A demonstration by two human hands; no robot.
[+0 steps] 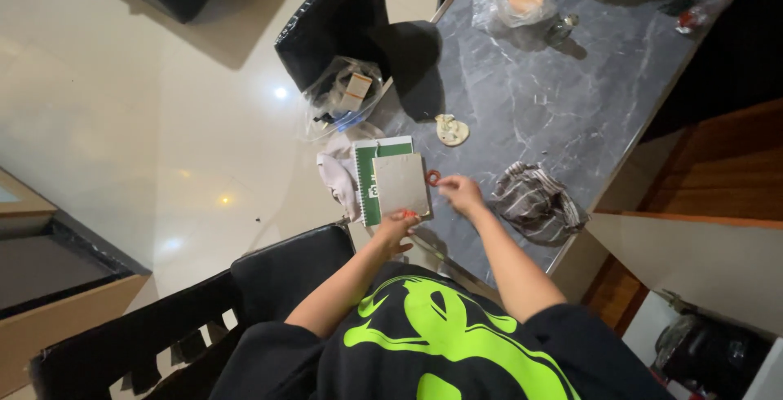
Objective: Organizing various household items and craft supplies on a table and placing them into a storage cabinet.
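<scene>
My left hand (397,229) pinches the near edge of a flat grey rectangular card or board (400,185), which lies over a green spiral notebook (371,173) on the dark marble table (555,106). My right hand (462,194) holds a small red ring-shaped thing (432,177) at the board's right edge. The fingers of both hands are closed on these things.
A striped cloth (534,200) lies right of my hand. On the table are a small pale object (451,130), a clear bag (341,97), a white cloth (337,173), a wrapped item (518,2) and a bottle (708,10). Black chairs (285,274) stand near and far.
</scene>
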